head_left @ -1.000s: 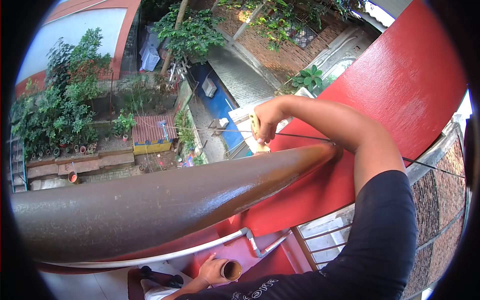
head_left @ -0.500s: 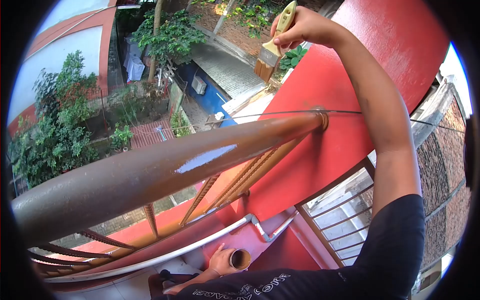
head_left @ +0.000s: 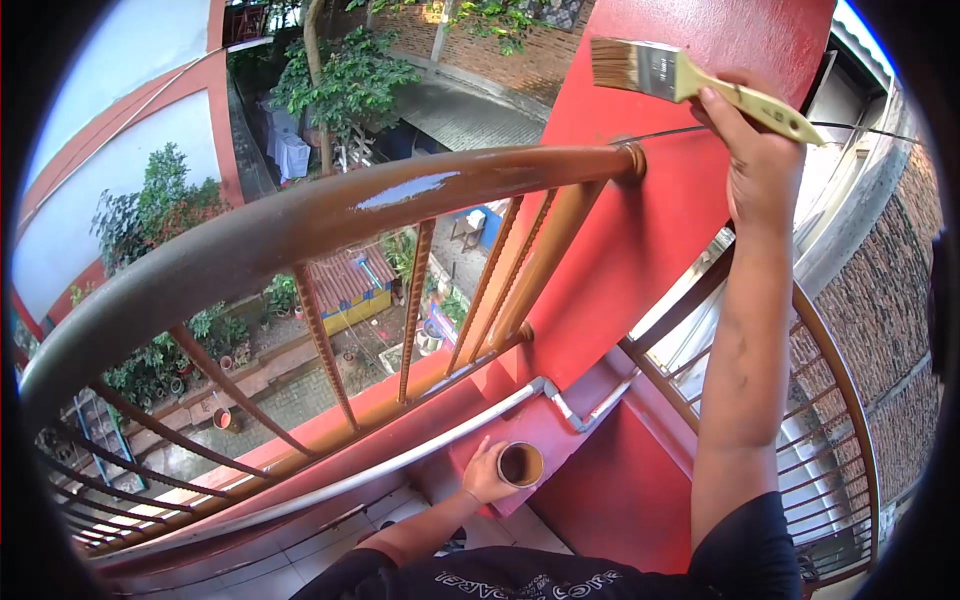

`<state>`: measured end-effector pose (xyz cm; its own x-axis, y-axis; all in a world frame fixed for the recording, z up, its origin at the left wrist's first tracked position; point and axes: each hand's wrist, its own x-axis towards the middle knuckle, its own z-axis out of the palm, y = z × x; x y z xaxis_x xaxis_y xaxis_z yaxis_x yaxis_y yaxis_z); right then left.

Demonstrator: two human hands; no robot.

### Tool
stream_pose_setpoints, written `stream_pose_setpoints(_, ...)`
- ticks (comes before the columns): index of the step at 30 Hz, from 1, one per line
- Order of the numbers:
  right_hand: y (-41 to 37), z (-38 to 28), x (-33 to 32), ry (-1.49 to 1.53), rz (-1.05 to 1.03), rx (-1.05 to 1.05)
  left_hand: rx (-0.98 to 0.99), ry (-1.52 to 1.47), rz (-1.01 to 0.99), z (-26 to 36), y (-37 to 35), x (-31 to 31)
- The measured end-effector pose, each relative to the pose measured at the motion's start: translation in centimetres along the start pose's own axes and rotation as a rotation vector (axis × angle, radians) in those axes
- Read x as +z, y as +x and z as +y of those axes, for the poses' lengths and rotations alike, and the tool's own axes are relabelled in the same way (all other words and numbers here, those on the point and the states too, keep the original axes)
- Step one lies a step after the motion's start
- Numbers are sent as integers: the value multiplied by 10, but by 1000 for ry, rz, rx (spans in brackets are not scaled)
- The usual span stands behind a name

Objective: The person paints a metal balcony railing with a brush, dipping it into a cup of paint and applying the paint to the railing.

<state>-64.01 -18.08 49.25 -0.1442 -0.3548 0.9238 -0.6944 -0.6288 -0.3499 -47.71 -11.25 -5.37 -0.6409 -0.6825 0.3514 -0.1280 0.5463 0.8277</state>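
My right hand (head_left: 758, 160) is closed around the pale wooden handle of a paintbrush (head_left: 655, 70), held up in front of the red pillar (head_left: 640, 250). The bristles point left and look brown. Down near the parapet, my left hand (head_left: 487, 472) grips a cup (head_left: 521, 465) with brown liquid inside. Between the hands runs a curved metal handrail (head_left: 300, 215). Its right part is glossy brown, while the left part looks duller and greyer. A bright reflection lies on its top.
Twisted bars (head_left: 325, 345) stand under the handrail. A white pipe (head_left: 440, 440) follows the parapet and bends by the pillar. Another brown railing (head_left: 845, 390) curves at the right. Below lies a yard with a rusty-red roof (head_left: 345, 275) and trees (head_left: 345, 85). A thin cable crosses behind my right hand.
My right hand has moved right and down, and the brush has turned from bristles down to bristles left. The view has shifted, showing more of the railing. My left hand still holds the cup.
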Motion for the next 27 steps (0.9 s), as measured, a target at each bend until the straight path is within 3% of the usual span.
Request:
stream_pose_setpoints(4,-93,-10,-43,-48,256,23,-27,-45,18,6,-1,-15)
stream_pose_setpoints(10,-214,8,-55,-353,64,183,-215,-110,67,15,-37,-49)
stream_pose_setpoints(12,-233,15,-45,-488,-76,17,-249,-149,126,17,-55,-59)
stream_pose_setpoints(18,-261,31,7,-511,-119,-144,-288,-130,205,40,-95,-96)
stream_pose_setpoints(24,-251,47,44,-549,-111,-132,-251,-148,170,23,-110,-121)
stream_pose_setpoints(27,-243,45,55,-591,-96,-148,-226,-125,62,13,-106,-137)
